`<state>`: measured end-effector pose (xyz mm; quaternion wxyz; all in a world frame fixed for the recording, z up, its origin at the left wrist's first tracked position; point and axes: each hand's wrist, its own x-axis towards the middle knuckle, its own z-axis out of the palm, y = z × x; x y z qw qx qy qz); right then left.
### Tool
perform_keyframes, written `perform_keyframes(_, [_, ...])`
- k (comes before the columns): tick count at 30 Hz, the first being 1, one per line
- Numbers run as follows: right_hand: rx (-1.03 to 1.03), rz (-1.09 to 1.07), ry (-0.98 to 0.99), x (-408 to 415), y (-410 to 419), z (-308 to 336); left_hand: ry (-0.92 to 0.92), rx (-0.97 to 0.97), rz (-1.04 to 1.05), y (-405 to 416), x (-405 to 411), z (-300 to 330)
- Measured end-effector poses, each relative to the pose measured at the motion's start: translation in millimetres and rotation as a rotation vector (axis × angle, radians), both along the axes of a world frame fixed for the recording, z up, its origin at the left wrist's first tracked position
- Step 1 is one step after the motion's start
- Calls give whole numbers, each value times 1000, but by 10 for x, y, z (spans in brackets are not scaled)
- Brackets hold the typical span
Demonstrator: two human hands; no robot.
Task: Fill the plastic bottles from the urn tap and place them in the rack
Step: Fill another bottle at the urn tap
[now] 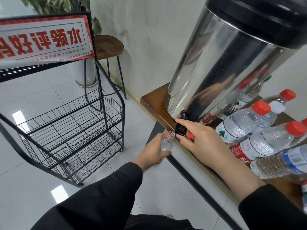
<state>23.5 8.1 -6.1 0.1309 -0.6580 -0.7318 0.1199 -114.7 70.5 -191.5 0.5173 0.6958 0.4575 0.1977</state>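
Two black sleeves reach forward: the left hand (153,149) grips a clear plastic bottle (167,143), uncapped, upright just off the table (154,103) edge with its mouth under the black urn tap (180,126). Right hand (197,140) rests on the tap, fingers curled round its lever and a red piece (191,135), while capped bottles (249,122) lie on their sides to the right. Further off, the steel urn (224,60) stands at the table's corner, and the black wire rack (71,123), with a red-and-white sign (43,38) on top, stands on the tiled floor at left.
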Motion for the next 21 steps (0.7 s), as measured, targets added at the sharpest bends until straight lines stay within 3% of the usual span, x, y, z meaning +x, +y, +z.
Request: perform_keyframes(21, [10,6,4,-2,-10,8,-9,3,13,8,4,-59])
